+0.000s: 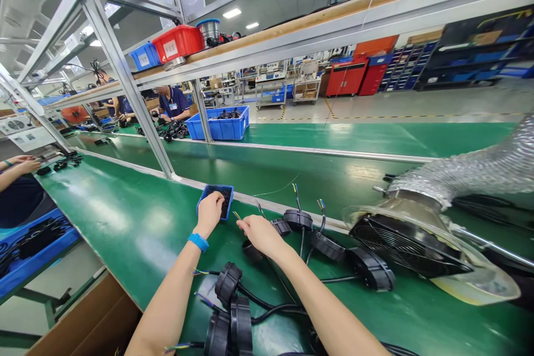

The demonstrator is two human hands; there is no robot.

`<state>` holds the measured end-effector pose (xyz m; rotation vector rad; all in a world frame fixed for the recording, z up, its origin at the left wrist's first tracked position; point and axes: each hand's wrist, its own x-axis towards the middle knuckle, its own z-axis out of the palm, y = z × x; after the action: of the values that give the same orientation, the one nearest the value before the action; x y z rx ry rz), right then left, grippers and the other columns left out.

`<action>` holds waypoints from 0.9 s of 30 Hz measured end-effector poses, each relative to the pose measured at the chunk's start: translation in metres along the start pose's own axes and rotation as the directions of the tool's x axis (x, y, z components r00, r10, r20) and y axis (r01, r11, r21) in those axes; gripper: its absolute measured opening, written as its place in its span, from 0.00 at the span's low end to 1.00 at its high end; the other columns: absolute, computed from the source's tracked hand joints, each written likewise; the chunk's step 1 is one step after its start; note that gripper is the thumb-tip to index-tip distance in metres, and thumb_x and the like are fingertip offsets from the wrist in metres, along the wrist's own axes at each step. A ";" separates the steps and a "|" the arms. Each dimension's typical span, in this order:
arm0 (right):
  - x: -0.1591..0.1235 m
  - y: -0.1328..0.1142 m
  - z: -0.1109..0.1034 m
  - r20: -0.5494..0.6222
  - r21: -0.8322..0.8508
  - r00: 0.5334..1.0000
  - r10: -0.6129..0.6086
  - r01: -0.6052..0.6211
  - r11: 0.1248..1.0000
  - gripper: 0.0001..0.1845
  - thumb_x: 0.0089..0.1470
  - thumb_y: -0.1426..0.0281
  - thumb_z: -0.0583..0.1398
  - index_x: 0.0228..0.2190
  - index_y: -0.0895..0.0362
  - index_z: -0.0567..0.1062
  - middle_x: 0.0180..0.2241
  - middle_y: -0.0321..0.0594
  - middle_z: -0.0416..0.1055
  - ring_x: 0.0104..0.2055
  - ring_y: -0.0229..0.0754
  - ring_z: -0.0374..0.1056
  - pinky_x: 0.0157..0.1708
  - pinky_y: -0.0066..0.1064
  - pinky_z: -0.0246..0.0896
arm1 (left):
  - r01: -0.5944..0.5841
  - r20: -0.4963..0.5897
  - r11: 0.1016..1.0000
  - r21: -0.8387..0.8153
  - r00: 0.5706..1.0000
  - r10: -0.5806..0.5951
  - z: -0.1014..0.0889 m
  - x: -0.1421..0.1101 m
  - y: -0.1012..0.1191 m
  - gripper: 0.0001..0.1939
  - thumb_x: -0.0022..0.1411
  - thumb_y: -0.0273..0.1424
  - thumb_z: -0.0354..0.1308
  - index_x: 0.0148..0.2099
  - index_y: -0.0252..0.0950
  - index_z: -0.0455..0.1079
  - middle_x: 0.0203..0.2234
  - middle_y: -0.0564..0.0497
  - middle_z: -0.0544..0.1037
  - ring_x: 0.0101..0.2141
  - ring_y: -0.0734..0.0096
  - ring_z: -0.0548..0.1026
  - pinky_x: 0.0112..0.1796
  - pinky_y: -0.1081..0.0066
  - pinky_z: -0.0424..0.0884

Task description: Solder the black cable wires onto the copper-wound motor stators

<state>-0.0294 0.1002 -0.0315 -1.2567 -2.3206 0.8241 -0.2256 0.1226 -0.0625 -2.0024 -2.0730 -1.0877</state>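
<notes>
My left hand [209, 213], with a blue band at the wrist, reaches into a small blue bin [230, 206] of small black parts. Its fingers are bent together; what they pinch, if anything, is hidden. Beside the bin, my right hand [262, 233] is closed with thumb and forefinger on thin coloured wires [237, 215], whose ends stick out past the fingertips. Under this hand lies a black round housing [252, 250], partly covered. More black round housings with cables and bare-ended wires lie around my arms, such as one housing [298, 219] behind and another [228, 281] in front.
A fan in a clear hood [409, 239] with a silver duct [488, 164] stands at the right. A metal post [125, 78] rises beyond the green bench [112, 206]. Another person's hands [23, 164] are at the far left. A large blue crate [227, 129] stands behind.
</notes>
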 end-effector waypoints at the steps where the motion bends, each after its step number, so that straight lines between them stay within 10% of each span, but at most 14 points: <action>1: 0.000 0.000 0.000 -0.024 -0.001 1.000 -0.002 0.002 1.000 0.20 0.63 0.69 0.55 0.20 0.58 0.74 0.28 0.45 0.74 0.31 0.43 0.70 0.31 0.29 0.53 | 0.005 -0.010 1.000 -0.025 1.000 -0.005 0.001 0.000 -0.001 0.06 0.65 0.27 0.54 0.37 0.39 0.73 0.32 0.51 0.79 0.31 0.68 0.74 0.36 0.71 0.65; 8: 0.005 0.006 -0.002 -0.112 0.132 0.994 0.002 0.013 0.991 0.07 0.55 0.71 0.61 0.27 0.57 0.79 0.24 0.39 0.74 0.28 0.42 0.70 0.31 0.29 0.56 | 0.036 -0.048 0.964 -0.264 0.998 -0.050 0.004 0.004 -0.006 0.06 0.61 0.26 0.57 0.35 0.38 0.75 0.33 0.49 0.80 0.32 0.68 0.75 0.40 0.68 0.69; 15: 0.009 0.010 -0.002 -0.016 0.324 0.999 -0.032 0.035 0.945 0.14 0.57 0.72 0.55 0.23 0.59 0.76 0.27 0.40 0.78 0.28 0.39 0.74 0.32 0.26 0.63 | 0.141 -0.023 0.886 -0.442 0.986 -0.168 0.005 0.006 -0.008 0.06 0.60 0.25 0.56 0.35 0.36 0.74 0.29 0.49 0.79 0.30 0.69 0.77 0.37 0.68 0.73; 27: 0.012 0.011 -0.004 -0.069 0.415 0.992 0.109 -0.071 0.907 0.15 0.57 0.73 0.54 0.20 0.59 0.73 0.23 0.40 0.76 0.26 0.38 0.73 0.28 0.25 0.64 | 0.338 0.317 0.544 -0.768 0.939 -0.136 -0.007 0.001 0.035 0.17 0.50 0.39 0.70 0.34 0.30 0.74 0.22 0.48 0.79 0.24 0.70 0.78 0.28 0.71 0.76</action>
<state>-0.0262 0.1162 -0.0351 -1.1868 -1.8936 1.1878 -0.1976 0.1167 -0.0421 -2.2671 -2.2182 -2.3534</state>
